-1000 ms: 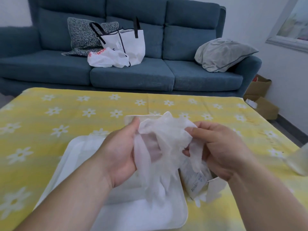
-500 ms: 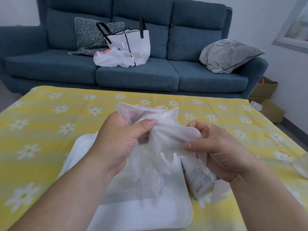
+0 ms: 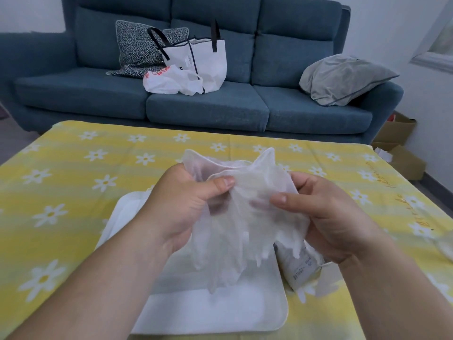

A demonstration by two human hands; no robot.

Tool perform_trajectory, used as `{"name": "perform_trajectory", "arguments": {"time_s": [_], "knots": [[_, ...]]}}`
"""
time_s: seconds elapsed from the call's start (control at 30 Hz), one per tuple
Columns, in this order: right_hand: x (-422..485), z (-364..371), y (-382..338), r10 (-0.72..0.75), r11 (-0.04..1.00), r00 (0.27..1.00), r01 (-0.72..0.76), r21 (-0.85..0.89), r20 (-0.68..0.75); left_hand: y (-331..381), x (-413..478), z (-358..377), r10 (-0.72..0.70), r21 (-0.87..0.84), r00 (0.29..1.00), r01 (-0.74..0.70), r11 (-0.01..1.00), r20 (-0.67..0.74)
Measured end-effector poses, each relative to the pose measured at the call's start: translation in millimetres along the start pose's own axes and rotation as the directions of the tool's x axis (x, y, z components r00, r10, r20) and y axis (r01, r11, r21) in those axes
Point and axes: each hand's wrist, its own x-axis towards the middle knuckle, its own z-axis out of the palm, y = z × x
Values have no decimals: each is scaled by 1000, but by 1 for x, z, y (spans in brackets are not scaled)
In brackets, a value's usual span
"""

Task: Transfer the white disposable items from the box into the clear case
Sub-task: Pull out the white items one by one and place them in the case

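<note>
Head view, left hand, right hand pinching gloves, dangling over case

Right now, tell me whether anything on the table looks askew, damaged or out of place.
The small box lies tipped over beside the clear case, its end flap hanging open. The white disposable gloves are a crumpled bunch, pinched by the left hand and right hand above the case, not lying flat. Nothing looks spilled.
</note>
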Motion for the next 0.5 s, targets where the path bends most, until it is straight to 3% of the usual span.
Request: {"name": "perform_trajectory", "arguments": {"time_s": [0.07, 0.23, 0.33, 0.5], "knots": [[-1, 2, 1, 13, 1000, 1000, -13, 1, 21, -1, 0, 1, -29, -5, 1000, 29, 1000, -12], [2, 7, 5, 105, 992, 991, -110, -64, -80, 0, -3, 5, -125, -27, 992, 125, 992, 13], [0, 7, 1, 88, 996, 991, -88, 8, -105, 0, -2, 3, -196, -104, 980, 197, 975, 19], [-11, 11, -11, -23, 993, 998, 16, 118, 62, -8, 6, -3, -272, -227, 962, 272, 935, 32]]}}
